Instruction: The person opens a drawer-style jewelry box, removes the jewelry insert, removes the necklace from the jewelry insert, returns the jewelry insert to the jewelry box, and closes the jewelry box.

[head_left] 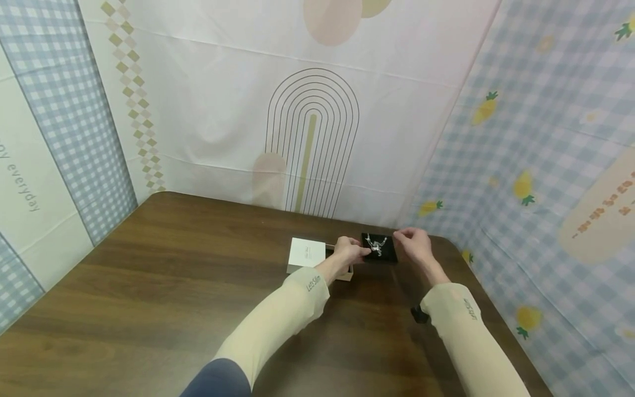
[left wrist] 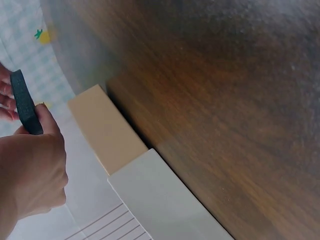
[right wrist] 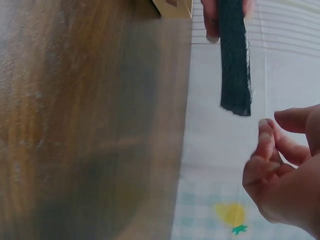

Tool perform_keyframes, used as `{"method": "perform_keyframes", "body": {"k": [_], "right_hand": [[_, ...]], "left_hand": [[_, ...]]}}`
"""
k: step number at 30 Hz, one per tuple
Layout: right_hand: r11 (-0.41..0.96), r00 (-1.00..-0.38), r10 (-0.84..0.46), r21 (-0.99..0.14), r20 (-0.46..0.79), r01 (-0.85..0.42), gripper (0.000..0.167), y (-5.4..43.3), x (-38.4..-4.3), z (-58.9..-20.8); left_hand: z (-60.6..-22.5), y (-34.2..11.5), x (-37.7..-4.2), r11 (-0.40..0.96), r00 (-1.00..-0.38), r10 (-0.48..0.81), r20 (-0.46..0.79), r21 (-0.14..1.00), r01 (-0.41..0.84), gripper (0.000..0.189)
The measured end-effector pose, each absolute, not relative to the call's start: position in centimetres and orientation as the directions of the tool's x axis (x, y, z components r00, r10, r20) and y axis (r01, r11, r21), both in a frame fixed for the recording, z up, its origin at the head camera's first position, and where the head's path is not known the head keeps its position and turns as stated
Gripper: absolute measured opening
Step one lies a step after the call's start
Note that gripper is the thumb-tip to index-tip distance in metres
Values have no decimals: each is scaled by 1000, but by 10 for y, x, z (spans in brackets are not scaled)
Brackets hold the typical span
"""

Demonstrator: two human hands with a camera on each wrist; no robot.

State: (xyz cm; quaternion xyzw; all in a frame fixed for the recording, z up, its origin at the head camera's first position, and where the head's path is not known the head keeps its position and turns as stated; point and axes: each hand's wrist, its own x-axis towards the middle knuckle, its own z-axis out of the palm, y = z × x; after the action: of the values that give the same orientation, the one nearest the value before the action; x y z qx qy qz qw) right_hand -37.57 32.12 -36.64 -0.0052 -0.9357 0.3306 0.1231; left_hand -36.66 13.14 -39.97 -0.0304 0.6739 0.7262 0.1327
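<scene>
While the left hand pinches the near left part of the black pad, thumb on one face and fingers behind, up it sits, clear of the table, over towards the far right side. Across its face lies a silver chain, two strands running down from the upper corners to meet in a bright cluster around the middle.

And look at the right hand! It's right there at the other end of the pad, fingers bent, thumb apart from them, grasping nothing; from the right wrist, a slim gap shows between fingertips and pad. That same view catches the pad edge-on, with frayed black threads along one side.

Just left of all this, down on the wood, comes the box: a white cover with small print on top, and a tan tray jutting out of it to the right, partly behind the left hand from above. Cream sleeves reach in on both arms, lettering at each cuff. Beyond the table hangs a pale cloth, with blue checks and pineapples over on the right.
</scene>
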Motion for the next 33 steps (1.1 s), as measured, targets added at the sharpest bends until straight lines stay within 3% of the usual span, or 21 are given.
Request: {"method": "perform_keyframes", "body": {"k": [3, 15, 33], "right_hand": [[818, -961, 60, -564, 270, -107, 29, 313, -377, -363], [871, -974, -77, -462, 211, -169, 22, 277, -382, -351], [838, -993, -118, -533, 27, -114, 24, 277, -391, -349]], "left_hand": [[-400, 132, -367, -65, -963, 150, -223, 970, -234, 41], [-398, 134, -364, -97, -965, 151, -216, 968, -232, 40], [-403, 140, -363, -95, -969, 130, -211, 970, -224, 32]]}}
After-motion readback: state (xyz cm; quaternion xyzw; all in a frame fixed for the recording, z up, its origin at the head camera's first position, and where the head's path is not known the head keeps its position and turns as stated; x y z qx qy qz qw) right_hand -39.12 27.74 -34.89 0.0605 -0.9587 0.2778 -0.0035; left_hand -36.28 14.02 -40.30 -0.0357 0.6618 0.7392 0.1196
